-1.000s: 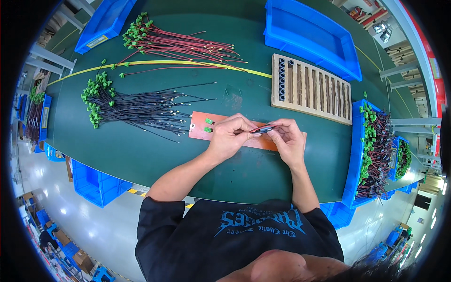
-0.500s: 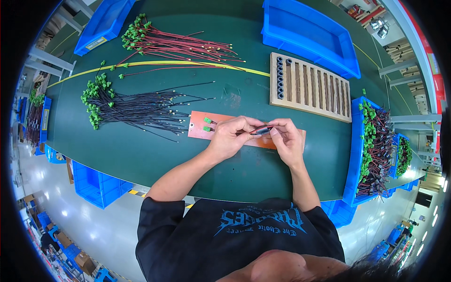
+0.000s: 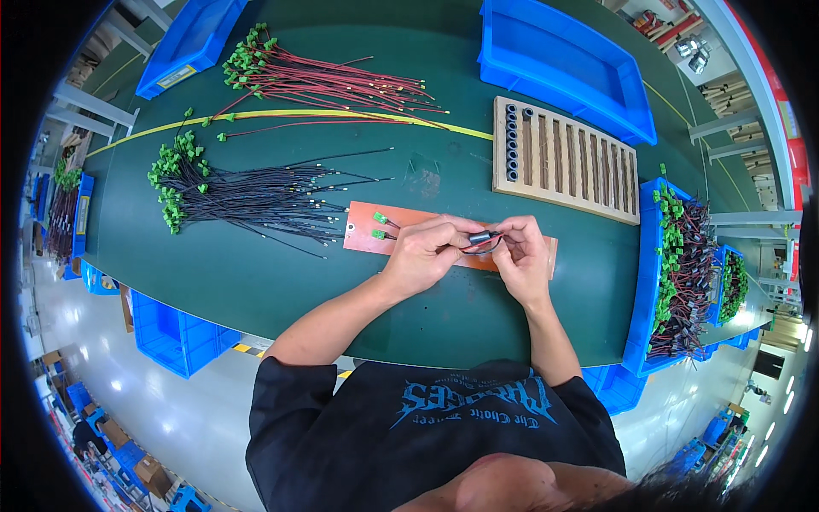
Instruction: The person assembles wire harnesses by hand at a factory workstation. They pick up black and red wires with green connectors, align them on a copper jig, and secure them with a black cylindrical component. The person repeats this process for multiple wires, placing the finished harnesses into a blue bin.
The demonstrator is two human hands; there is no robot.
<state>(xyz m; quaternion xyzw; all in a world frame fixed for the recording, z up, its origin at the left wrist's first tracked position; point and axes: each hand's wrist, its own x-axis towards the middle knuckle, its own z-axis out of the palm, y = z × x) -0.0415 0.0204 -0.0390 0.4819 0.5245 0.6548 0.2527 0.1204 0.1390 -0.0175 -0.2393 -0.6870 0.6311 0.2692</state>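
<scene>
My left hand (image 3: 424, 253) and my right hand (image 3: 524, 258) meet over an orange board (image 3: 363, 241). Between their fingertips is a small black cylinder (image 3: 482, 238) with thin red and black wires. The left fingers pinch around the cylinder's left end. A wire coming out at its other end is pinched by the right thumb and fingers, and a black wire loop (image 3: 485, 252) hangs just below. Two green connectors (image 3: 380, 226) lie on the board left of my left hand, their wires running under it.
Black wires (image 3: 256, 200) with green connectors lie at left, red ones (image 3: 333, 83) behind them. A wooden slotted rack (image 3: 567, 162) holds several black cylinders. Beyond it stands a blue tray (image 3: 567, 64). A blue bin (image 3: 641, 290) of wired parts is at right.
The black cylinder now shows more fully between my fingertips, and a black wire loop has come into view below it. Both hands stay nearly in place over the board.
</scene>
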